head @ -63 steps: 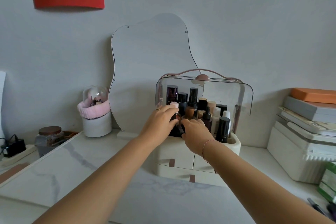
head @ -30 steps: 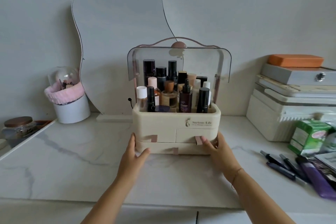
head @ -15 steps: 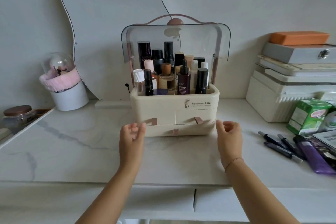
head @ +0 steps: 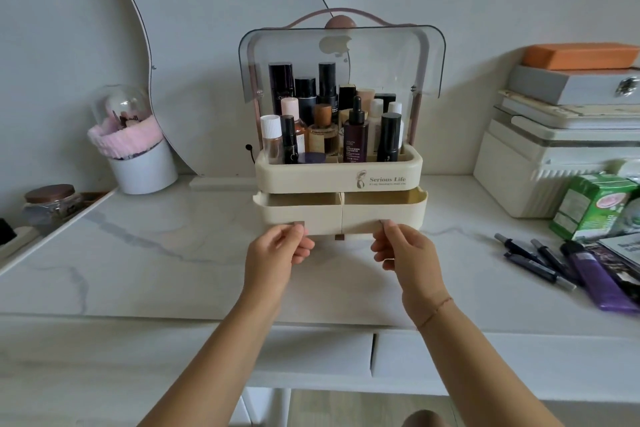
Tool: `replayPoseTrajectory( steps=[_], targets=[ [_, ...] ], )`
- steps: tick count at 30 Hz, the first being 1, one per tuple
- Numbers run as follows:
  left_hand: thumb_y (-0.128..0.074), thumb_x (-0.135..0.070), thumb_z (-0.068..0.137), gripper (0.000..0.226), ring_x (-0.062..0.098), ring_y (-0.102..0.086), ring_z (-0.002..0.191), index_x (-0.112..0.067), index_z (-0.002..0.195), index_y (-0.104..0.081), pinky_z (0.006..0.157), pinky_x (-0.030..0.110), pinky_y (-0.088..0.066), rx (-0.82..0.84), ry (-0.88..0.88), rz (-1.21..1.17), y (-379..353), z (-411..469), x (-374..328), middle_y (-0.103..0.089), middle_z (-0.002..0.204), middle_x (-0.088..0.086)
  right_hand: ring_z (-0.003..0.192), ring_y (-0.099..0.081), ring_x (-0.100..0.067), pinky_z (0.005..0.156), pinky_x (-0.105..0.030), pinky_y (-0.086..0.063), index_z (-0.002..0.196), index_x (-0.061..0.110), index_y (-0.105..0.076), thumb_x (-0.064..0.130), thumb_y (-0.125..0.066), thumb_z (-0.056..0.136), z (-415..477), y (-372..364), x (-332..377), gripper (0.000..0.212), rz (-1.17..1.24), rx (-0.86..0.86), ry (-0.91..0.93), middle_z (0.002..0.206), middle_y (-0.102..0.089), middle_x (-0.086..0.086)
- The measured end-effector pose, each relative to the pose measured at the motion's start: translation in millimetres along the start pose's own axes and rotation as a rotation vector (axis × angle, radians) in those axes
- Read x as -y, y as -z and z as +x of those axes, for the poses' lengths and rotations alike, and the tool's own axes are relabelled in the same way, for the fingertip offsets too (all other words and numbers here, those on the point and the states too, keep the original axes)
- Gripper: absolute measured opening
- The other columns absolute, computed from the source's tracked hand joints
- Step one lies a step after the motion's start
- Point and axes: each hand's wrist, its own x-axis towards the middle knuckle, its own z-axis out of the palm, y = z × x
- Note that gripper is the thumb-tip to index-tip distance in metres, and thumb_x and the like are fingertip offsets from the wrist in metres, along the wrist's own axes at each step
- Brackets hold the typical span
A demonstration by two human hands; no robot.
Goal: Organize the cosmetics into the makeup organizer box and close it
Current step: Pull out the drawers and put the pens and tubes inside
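Marble tabletop (head: 156, 270): is carrying the makeup organizer box (head: 311, 180) at its middle, toward the far wall.
Lid (head: 381, 55): is standing swung up, clear, over bottles (head: 355, 135) that are standing upright in the top tray.
Drawers: the left drawer (head: 301, 215) and right drawer (head: 384, 215) are sitting partly pulled out, side by side.
Left hand (head: 273, 256): is pinching the left drawer's brown tab (head: 299, 224) with curled fingers.
Right hand (head: 405, 253): is pinching the right drawer's front in the same way.
Right side: pens (head: 533, 260) and a purple tube (head: 595, 281) are lying loose.

The organizer box (head: 311, 180) stands on my table (head: 138, 270) before the mirror (head: 207, 45), bottles (head: 355, 135) in its top, drawers (head: 304, 215) jutting toward me; pens (head: 533, 260) right, brush cup (head: 143, 170) left.
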Motion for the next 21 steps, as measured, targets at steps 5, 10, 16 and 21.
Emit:
replayPoseTrajectory(
  steps=[5,10,16,21],
  targets=[
    [-0.059,-0.022,0.09,0.019,0.007,-0.067,0.071,-0.015,0.078,-0.071,0.064,0.015,-0.051,-0.007,-0.045,-0.028,10.7,-40.4,-1.5,-0.074,0.079,0.002,0.056,-0.056,-0.009,0.054,-0.017,-0.047,0.072,0.007,-0.066,0.025,-0.048,0.096,-41.2,11.5,-0.9,0.035,0.02,0.02,0.03,0.062,-0.064,0.002],
    [-0.057,-0.023,0.091,0.019,0.008,-0.067,0.075,-0.023,0.078,-0.071,0.068,0.014,-0.05,0.002,-0.091,0.002,14.3,-70.3,-4.6,-0.074,0.081,0.0,0.055,-0.055,-0.008,0.054,-0.014,-0.046,0.07,0.005,-0.063,0.023,-0.045,0.097,-62.9,19.0,-0.1,0.037,0.019,0.024,0.084,0.062,-0.062,0.001],
    [-0.057,-0.039,0.083,0.019,0.009,-0.067,0.079,-0.026,0.08,-0.071,0.071,0.014,-0.05,-0.009,-0.094,0.017,19.5,-86.4,-3.8,-0.074,0.084,-0.002,0.056,-0.056,-0.008,0.056,-0.015,-0.047,0.068,0.01,-0.064,0.026,-0.046,0.096,-76.1,24.7,-6.2,0.037,0.009,0.046,0.109,0.063,-0.064,0.001],
    [-0.056,-0.041,0.083,0.023,0.01,-0.066,0.079,-0.024,0.079,-0.071,0.074,0.023,-0.05,-0.001,-0.091,0.036,21.0,-88.4,-2.3,-0.074,0.084,-0.002,0.057,-0.057,-0.009,0.056,-0.014,-0.048,0.072,0.009,-0.065,0.029,-0.047,0.096,-79.0,24.7,-8.1,0.036,0.032,0.057,0.09,0.065,-0.065,-0.001]
  ],
)
